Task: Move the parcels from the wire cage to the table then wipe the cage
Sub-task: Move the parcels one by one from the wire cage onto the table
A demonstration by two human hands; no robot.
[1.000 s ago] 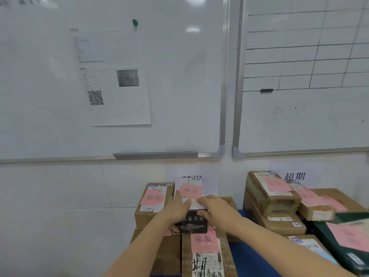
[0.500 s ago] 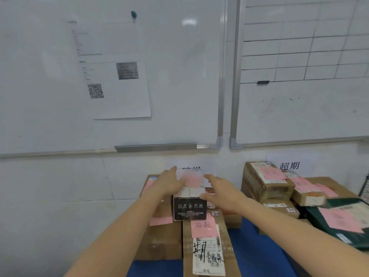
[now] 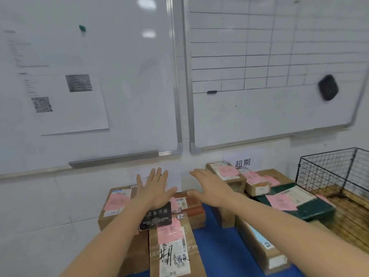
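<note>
On the wall up and to the left of the black-fronted box [image 3: 156,218], a whiteboard [image 3: 119,76] is seen with a printed sheet [image 3: 67,104] pinned to it. Just left of the box a brown carton [image 3: 115,204] with a pink note is stacked, and a long carton [image 3: 171,248] with handwriting is laid in front of it. The left hand [image 3: 153,188] is held flat with fingers spread wide directly above the box, gripping nothing; whether the palm touches the box cannot be told. The right hand [image 3: 211,186] is spread the same way, empty, just to the right of the box and apart from it. Further right of the box a second pile of parcels [image 3: 225,172] and a green parcel [image 3: 303,204] are set on the blue table [image 3: 219,246], and far to its right the wire cage [image 3: 331,172] is found; whether parcels are left inside cannot be told. The step is judged to be the setting down of the box. It is done well if the box is seated squarely on the cartons beneath before the hands are drawn off, so that nothing is tipped. The box lies under the left hand and to the left of the right hand.
</note>
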